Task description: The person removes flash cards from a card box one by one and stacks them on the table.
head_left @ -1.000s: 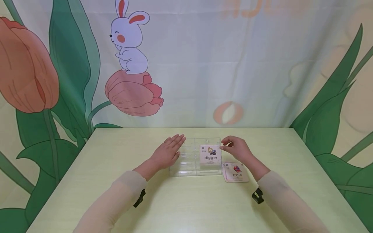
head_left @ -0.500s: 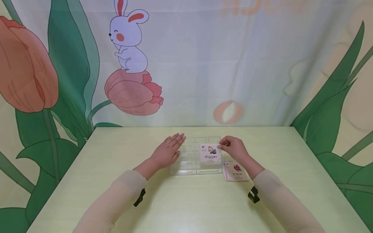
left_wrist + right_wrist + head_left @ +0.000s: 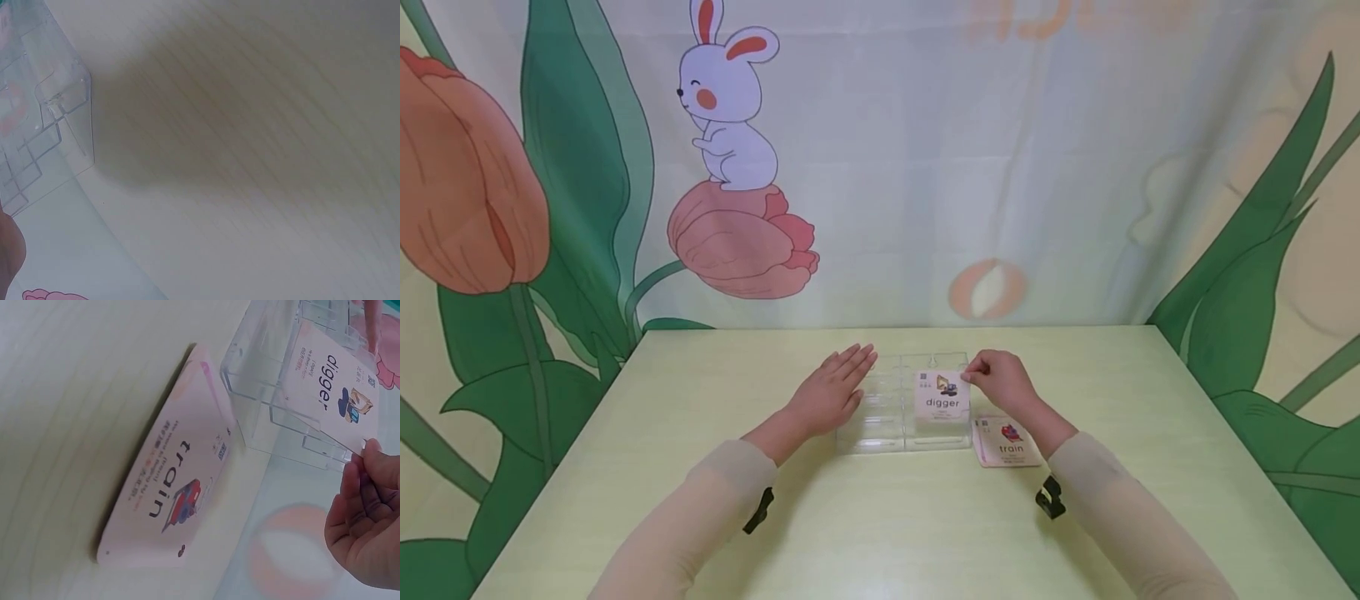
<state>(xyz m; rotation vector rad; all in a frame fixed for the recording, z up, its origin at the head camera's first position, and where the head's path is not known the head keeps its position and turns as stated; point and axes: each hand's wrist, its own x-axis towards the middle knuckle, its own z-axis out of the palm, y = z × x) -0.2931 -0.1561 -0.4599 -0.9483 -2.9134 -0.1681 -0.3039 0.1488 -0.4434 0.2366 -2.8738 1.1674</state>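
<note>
A clear plastic stepped rack (image 3: 882, 444) with two columns of slots stands on the table. A picture card reading "digger" (image 3: 942, 402) leans in its right column, also seen in the right wrist view as the digger card (image 3: 337, 387). My right hand (image 3: 1006, 385) pinches that card's upper right corner between thumb and index finger. My left hand (image 3: 831, 392) lies with straight fingers along the rack's left side. A small stack of cards topped by a "train" card (image 3: 1009, 442) lies at the rack's front right corner.
The pale wood-grain table (image 3: 880, 525) runs back to a printed curtain (image 3: 880, 167) with a rabbit and tulips. A black strap (image 3: 1050, 497) sits at the right wrist and another strap (image 3: 759, 510) at the left.
My right hand has moved slightly left and closed its thumb and finger on the digger card's corner. The left hand, rack and train stack look unmoved.
</note>
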